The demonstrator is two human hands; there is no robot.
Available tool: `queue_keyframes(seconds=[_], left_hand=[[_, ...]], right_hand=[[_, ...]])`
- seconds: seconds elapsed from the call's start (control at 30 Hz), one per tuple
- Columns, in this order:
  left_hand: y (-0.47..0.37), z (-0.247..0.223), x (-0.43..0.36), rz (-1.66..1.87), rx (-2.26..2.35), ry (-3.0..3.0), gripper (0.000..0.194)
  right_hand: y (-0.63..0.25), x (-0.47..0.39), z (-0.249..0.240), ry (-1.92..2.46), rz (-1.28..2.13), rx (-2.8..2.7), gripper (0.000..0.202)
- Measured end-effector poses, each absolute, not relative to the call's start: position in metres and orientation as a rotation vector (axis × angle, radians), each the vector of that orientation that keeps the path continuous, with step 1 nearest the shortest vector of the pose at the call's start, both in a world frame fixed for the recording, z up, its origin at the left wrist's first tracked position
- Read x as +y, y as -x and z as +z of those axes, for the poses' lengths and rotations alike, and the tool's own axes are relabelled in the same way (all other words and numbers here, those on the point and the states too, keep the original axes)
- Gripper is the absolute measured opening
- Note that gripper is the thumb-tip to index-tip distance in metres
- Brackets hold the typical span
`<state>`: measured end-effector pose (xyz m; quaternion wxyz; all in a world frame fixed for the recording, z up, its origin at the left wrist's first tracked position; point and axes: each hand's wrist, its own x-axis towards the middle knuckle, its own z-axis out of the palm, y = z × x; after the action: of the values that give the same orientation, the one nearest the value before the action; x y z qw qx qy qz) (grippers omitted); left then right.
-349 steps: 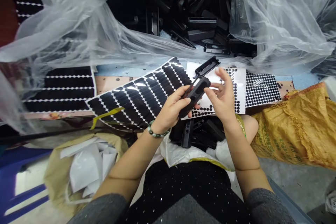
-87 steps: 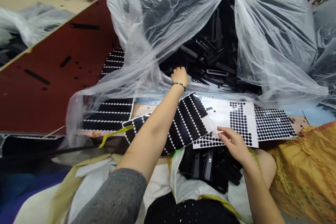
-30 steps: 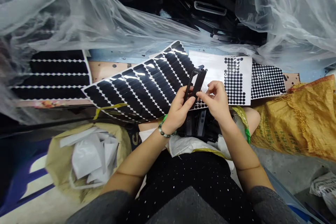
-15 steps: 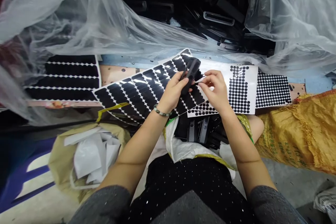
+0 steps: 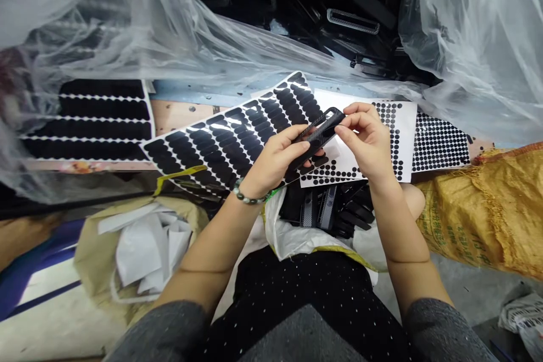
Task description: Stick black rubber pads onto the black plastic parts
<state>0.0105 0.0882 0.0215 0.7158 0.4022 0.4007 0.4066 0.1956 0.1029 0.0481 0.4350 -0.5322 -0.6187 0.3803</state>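
Note:
My left hand (image 5: pixel 275 159), with a beaded bracelet at the wrist, is closed around a long black plastic part (image 5: pixel 323 134) with a carbon-fibre pattern and a slot near its far end. My right hand (image 5: pixel 370 140) is pinched at that far end, thumb and forefinger touching or very near it. Whatever lies between those fingertips is too small to make out. Under the left hand lies a sheet of black oblong stickers (image 5: pixel 220 144). A white sheet of round black dot stickers (image 5: pixel 405 141) is partly hidden behind my right hand.
Clear plastic film (image 5: pixel 139 22) drapes over the bench edge, with a heap of black parts (image 5: pixel 352 21) behind. On my lap, an open white sack (image 5: pixel 292 242) holds more parts. A bag of paper scraps (image 5: pixel 97 249) stands left; a yellow woven sack (image 5: pixel 492 215) lies right. Another person's blurred limb (image 5: pixel 25 235) shows far left.
The black part has tipped lower, its far end now pointing right. My right hand has moved slightly right, to that end. A blurred limb has come into view at far left.

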Motion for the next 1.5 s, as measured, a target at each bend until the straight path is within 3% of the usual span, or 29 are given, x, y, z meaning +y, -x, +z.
queue_keyframes(seconds=[0.67,1.13,1.23,1.33,1.5], left_hand=[[-0.015,0.029,0.086,0.894,0.903,-0.948,0.030],[-0.021,0.028,0.077,0.912,0.858,-0.887,0.030],[-0.021,0.028,0.075,0.929,0.790,-0.823,0.031],[-0.020,0.029,0.076,0.930,0.747,-0.750,0.032],[-0.026,0.025,0.072,0.931,0.736,-0.746,0.036]], right_hand=[[-0.205,0.097,0.051,1.333,1.052,-1.505,0.036],[-0.193,0.084,0.053,1.438,0.710,-1.560,0.016],[-0.190,0.078,0.056,1.471,0.594,-1.555,0.027],[-0.192,0.077,0.055,1.429,0.750,-1.479,0.051],[-0.196,0.083,0.043,1.282,1.098,-1.288,0.044]])
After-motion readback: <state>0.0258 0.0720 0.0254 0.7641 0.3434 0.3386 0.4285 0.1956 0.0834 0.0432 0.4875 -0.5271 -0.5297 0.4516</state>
